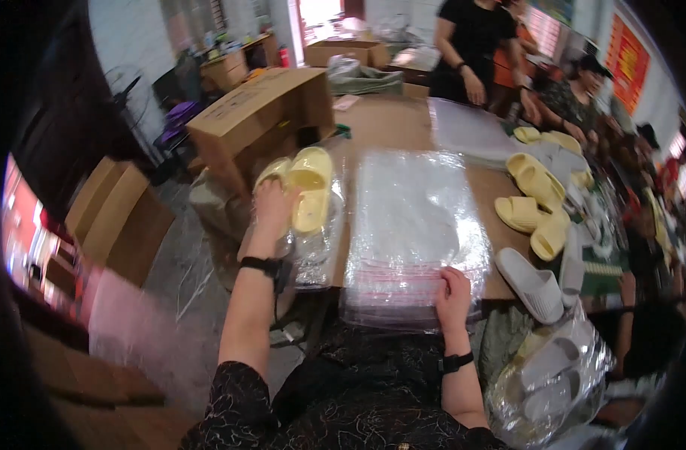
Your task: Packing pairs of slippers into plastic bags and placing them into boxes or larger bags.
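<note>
Brown tabletop (380,124): yellow slippers (311,178) at left, on clear plastic (313,274). Left hand (274,201) over the left one; grip cannot be told. Right hand (453,294), fingers curled, on bag stack (407,206); pinch unclear. Carton (242,106) behind slippers.

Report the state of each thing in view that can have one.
Left yellow slippers: side by side
Left hand: on those slippers
Clear bags: stacked flat
Right hand: on bags, curled
Large cardboard box: open
Right yellow slippers: unbagged
Lower-right gray slippers: bagged
</note>
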A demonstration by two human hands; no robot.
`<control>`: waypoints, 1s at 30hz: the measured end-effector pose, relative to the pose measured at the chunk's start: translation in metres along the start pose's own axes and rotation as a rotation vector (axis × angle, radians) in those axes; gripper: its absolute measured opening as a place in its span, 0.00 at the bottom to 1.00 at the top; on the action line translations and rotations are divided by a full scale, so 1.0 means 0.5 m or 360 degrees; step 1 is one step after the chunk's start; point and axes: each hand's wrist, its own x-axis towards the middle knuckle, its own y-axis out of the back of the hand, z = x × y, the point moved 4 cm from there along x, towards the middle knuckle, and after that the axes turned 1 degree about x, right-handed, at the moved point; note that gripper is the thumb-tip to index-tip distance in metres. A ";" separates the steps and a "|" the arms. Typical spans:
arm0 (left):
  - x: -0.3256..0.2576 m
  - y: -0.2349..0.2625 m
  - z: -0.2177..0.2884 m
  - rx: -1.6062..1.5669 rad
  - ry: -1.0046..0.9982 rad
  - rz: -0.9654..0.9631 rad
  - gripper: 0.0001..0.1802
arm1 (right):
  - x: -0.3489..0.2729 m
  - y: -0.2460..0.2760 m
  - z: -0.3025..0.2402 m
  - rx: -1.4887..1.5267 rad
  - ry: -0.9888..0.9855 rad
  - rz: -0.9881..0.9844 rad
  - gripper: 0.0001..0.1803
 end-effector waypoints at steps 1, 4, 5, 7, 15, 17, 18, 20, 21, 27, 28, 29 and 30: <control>0.017 0.018 0.039 -0.0171 0.0079 -0.0378 0.31 | -0.006 0.005 0.011 -0.0011 -0.0042 -0.0004 0.10; -0.003 0.036 -0.037 -0.0692 0.0187 -0.0266 0.31 | -0.007 -0.005 -0.001 0.0066 -0.0054 -0.0138 0.11; -0.011 0.059 -0.025 -0.0918 0.0219 -0.0248 0.28 | -0.008 0.009 0.006 0.0033 -0.0057 -0.0139 0.12; -0.039 0.154 -0.033 -0.1233 0.0250 -0.0053 0.22 | -0.005 0.010 0.010 0.0051 -0.0117 -0.0196 0.12; -0.323 0.084 -0.477 -0.0136 0.0958 0.0119 0.14 | 0.005 -0.015 0.008 -0.0009 -0.0037 -0.0234 0.11; -0.386 -0.033 -0.516 -0.0164 0.1078 -0.0226 0.15 | 0.005 -0.011 0.025 0.0054 -0.0105 -0.0242 0.11; -0.412 -0.083 -0.530 -0.0056 0.1032 -0.0380 0.16 | 0.004 -0.010 0.035 0.0146 -0.0179 -0.0248 0.11; -0.449 -0.177 -0.561 0.0034 0.0999 -0.0537 0.19 | 0.011 -0.007 0.020 0.0108 -0.0141 -0.0292 0.11; -0.458 -0.232 -0.566 0.0033 0.1033 -0.0677 0.22 | 0.018 0.001 -0.010 0.0013 -0.0145 -0.0374 0.11; -0.491 -0.429 -0.620 -0.0793 0.0598 0.0172 0.30 | 0.058 0.000 -0.067 -0.0051 -0.0271 -0.0375 0.08; -0.475 -0.458 -0.585 -0.0892 0.0578 0.0164 0.30 | 0.064 0.013 -0.075 -0.0102 -0.0267 -0.0317 0.08; -0.434 -0.473 -0.578 -0.0967 0.0566 0.0151 0.30 | 0.068 0.020 -0.083 -0.0144 -0.0225 -0.0256 0.08; -0.484 -0.476 -0.578 -0.1036 0.0553 0.0139 0.30 | 0.075 0.022 -0.093 -0.0183 -0.0183 -0.0198 0.08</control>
